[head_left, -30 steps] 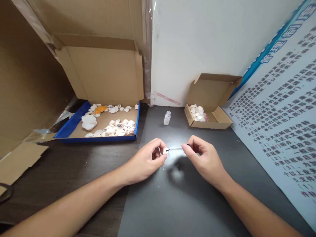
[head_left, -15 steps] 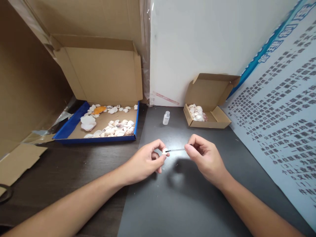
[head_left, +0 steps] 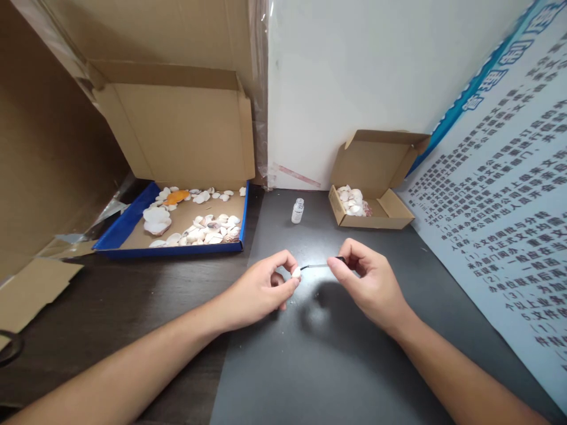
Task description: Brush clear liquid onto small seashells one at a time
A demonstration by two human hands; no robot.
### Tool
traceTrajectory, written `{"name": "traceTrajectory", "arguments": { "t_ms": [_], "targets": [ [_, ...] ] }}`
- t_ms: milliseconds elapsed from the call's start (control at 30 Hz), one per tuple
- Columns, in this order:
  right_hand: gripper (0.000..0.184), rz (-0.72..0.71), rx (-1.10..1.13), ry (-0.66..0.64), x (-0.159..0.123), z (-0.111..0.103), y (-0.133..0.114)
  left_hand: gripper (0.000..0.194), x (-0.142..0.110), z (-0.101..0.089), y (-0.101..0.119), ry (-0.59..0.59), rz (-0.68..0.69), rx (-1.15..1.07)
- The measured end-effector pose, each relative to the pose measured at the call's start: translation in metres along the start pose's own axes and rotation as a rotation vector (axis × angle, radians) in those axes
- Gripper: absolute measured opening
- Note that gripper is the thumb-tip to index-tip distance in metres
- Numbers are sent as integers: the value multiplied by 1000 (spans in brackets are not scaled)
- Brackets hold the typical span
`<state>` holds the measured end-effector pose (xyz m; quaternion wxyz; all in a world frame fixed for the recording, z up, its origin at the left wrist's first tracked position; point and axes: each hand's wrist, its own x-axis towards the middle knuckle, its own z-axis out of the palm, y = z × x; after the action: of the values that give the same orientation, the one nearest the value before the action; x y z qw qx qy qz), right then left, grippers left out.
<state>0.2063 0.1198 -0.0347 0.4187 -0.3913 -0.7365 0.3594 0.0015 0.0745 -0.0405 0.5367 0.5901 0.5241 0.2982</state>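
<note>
Between the thumb and forefinger of my left hand [head_left: 266, 289] is a small white seashell [head_left: 296, 273]. My right hand [head_left: 370, 280] pinches the dark cap of a thin brush [head_left: 316, 265], whose shaft points left. The brush's dark tip is right at the shell's edge; whether it touches I cannot tell. Both hands are above the grey mat [head_left: 336, 366]. Beyond them stands a small uncapped clear bottle [head_left: 297, 211] with a label, upright on the mat.
At the back left, an open blue-edged cardboard box [head_left: 177, 252] holds many white shells and an orange one. A smaller open cardboard box [head_left: 376, 222] with shells stands back right. A printed sheet [head_left: 500, 224] lines the right side. Cut cardboard [head_left: 38, 289] lies far left.
The brush tip has drawn back slightly from the shell's face to its edge. The shell has turned a little in my left fingers, and my right hand has shifted slightly.
</note>
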Motion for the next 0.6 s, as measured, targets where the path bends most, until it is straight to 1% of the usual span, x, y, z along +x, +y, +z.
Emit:
{"name": "traceTrajectory", "arguments": {
  "t_ms": [67,133,267,367,433,533,600],
  "targets": [
    [32,-11,48,-26,0,-1,0,33,0,0,0,-7,-2,-6],
    [31,-14,47,-48,0,-1,0,32,0,0,1,-16,0,-15],
    [33,-10,-23,-13,0,-1,0,31,0,1,2,-19,-4,-10],
    [31,-12,53,-43,-1,-1,0,30,-1,1,3,-12,-5,34],
    [31,-16,36,-66,-1,-1,0,28,-1,1,4,-7,-1,75],
    [34,-25,-38,-30,-1,-1,-1,26,-2,1,5,7,18,109],
    [33,-28,-12,-20,-1,-1,-1,26,-2,0,5,10,22,106]
  ]
}}
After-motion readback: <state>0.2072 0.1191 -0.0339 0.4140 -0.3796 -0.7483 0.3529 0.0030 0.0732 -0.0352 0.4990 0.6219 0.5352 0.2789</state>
